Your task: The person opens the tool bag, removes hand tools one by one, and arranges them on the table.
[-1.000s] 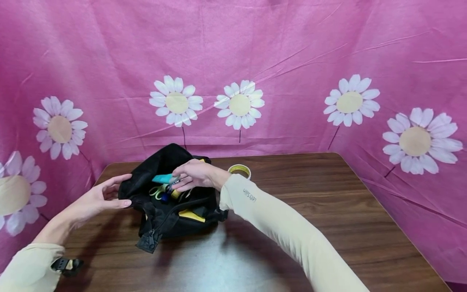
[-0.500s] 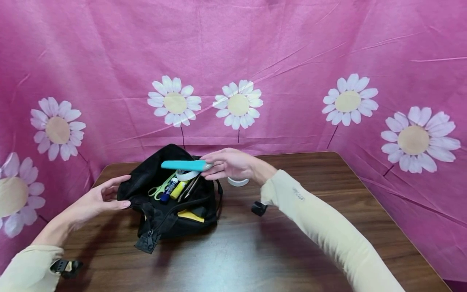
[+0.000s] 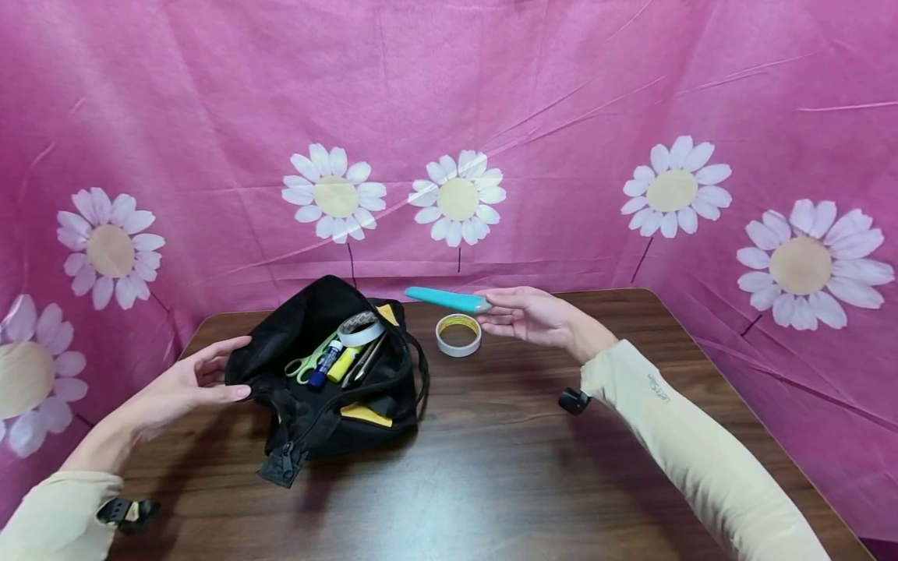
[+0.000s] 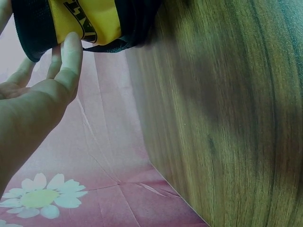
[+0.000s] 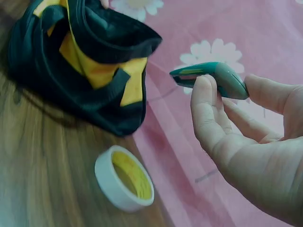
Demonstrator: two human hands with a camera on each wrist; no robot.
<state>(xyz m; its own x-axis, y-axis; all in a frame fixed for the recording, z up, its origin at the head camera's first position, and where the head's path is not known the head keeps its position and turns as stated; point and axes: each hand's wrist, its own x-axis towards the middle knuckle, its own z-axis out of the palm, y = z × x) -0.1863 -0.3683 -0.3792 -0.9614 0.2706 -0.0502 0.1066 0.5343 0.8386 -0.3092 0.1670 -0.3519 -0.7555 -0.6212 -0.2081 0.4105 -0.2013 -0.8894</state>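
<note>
My left hand [image 3: 178,386] holds the left edge of an open black bag [image 3: 281,343] between thumb and fingers; in the left wrist view a fingertip lies on its yellow side panel [image 4: 102,23]. Away to the right, my right hand [image 3: 536,315] pinches the grey end of a teal utility knife [image 3: 442,298], raised above the table's back edge. The right wrist view shows the utility knife [image 5: 210,73] between thumb and fingertips. In the bag lie green scissors [image 3: 302,369], a blue glue stick [image 3: 325,365], a yellow marker [image 3: 343,365], a tape roll [image 3: 361,333] and slim pencil-like sticks [image 3: 365,365].
A white tape roll [image 3: 458,351] with a yellow core lies on the brown wooden table [image 3: 477,467], between the bag and my right hand. A pink cloth [image 3: 547,93] printed with daisies hangs behind the table and at its sides.
My right hand has come up out of the bag with the teal utility knife and moved right, past the white tape roll. My left hand has kept its place on the bag.
</note>
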